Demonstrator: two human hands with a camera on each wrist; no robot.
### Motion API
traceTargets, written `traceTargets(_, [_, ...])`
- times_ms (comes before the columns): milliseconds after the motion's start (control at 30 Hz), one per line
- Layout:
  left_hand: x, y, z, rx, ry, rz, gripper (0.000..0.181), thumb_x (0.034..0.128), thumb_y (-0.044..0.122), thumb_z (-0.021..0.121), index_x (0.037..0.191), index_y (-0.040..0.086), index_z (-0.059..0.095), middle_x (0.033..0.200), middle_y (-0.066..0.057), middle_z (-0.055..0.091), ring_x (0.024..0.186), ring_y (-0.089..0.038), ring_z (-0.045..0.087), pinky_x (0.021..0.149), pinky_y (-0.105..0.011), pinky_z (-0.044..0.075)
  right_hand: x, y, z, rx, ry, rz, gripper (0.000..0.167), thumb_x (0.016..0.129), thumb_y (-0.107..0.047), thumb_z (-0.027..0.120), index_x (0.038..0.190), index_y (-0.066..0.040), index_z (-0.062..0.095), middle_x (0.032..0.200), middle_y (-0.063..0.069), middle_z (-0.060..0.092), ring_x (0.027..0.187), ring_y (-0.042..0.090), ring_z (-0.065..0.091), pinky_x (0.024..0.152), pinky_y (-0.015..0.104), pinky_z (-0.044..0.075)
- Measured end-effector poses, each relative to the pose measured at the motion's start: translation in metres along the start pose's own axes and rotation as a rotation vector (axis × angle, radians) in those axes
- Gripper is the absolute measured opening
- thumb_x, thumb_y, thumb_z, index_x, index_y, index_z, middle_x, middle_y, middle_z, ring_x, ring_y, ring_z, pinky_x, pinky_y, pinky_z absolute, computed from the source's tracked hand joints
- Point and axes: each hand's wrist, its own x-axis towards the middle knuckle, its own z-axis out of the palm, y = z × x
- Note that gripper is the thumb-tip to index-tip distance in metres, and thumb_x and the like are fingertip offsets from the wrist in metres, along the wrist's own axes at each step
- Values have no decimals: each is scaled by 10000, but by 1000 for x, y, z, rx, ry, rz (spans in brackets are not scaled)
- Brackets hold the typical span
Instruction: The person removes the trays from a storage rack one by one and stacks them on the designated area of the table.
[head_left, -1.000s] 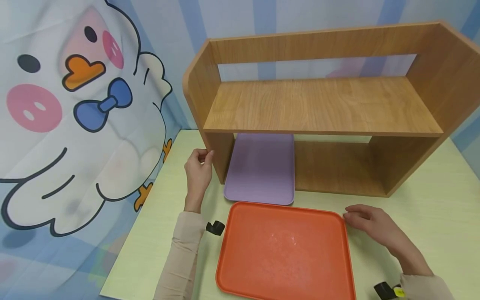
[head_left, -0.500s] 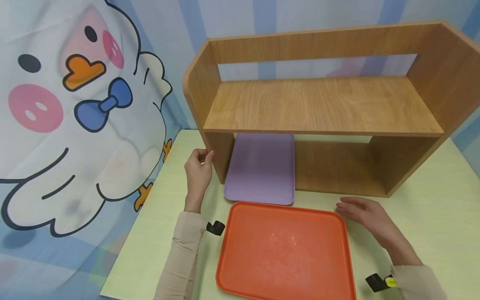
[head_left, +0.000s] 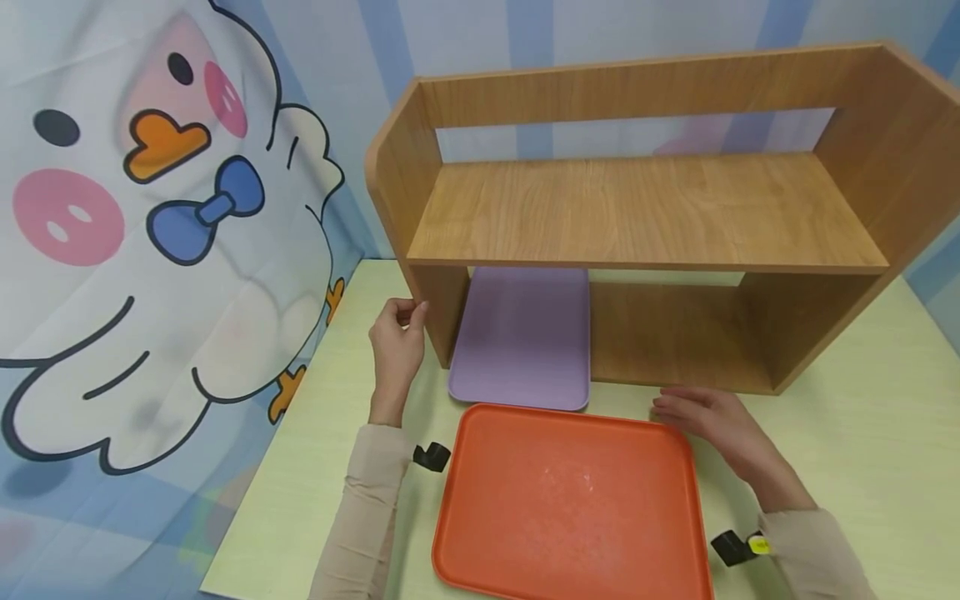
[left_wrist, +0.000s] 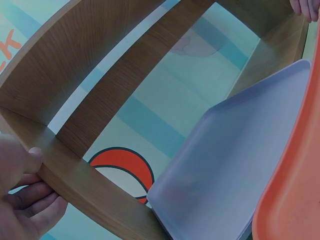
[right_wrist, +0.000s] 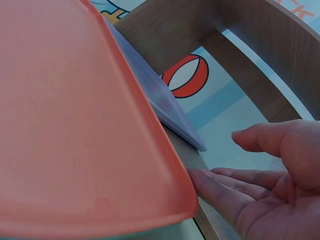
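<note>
In the head view, my left hand (head_left: 397, 346) holds the left side panel of a two-tier wooden desk shelf (head_left: 645, 208), its thumb at the front edge. The left wrist view shows the same thumb and curled fingers (left_wrist: 37, 205) against that panel. A purple tray (head_left: 525, 342) lies lengthwise in the left part of the lower tier, its front end sticking out. Before it lies a larger orange tray (head_left: 570, 508). My right hand (head_left: 723, 437) is at that tray's far right corner, fingers extended; in the right wrist view a fingertip appears to touch the rim.
Everything stands on a pale yellow-green table (head_left: 862, 417). Behind and left hangs a cloth backdrop (head_left: 247, 317) with a cartoon bird and blue stripes. Black wrist cameras (head_left: 431, 457) sit at both cuffs. The lower tier's bare board (head_left: 675, 333) shows right of the purple tray.
My right hand has moved left and slightly away from me, from the orange tray's right side to its far right corner. The left hand, shelf and both trays stay where they were.
</note>
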Motion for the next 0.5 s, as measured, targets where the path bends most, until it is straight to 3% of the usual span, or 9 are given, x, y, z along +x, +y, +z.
traceTargets(200, [0, 0, 0, 1, -2, -5, 286, 946, 259, 605, 1053, -7, 606, 993, -156, 645, 961, -274, 615, 838, -389, 522, 7, -3, 4, -23, -23, 36, 601, 965, -390, 540, 1366, 46, 445, 1276, 213, 598, 1131, 294, 624, 911, 362, 529])
traceTargets(500, [1, -1, 0, -1, 0, 2, 284, 945, 260, 606, 1048, -5, 607, 987, -151, 646, 955, -271, 616, 827, -388, 524, 15, -9, 11, 35, -50, 24, 592, 964, -371, 550, 1349, 69, 453, 1284, 248, 580, 1148, 327, 611, 918, 362, 521])
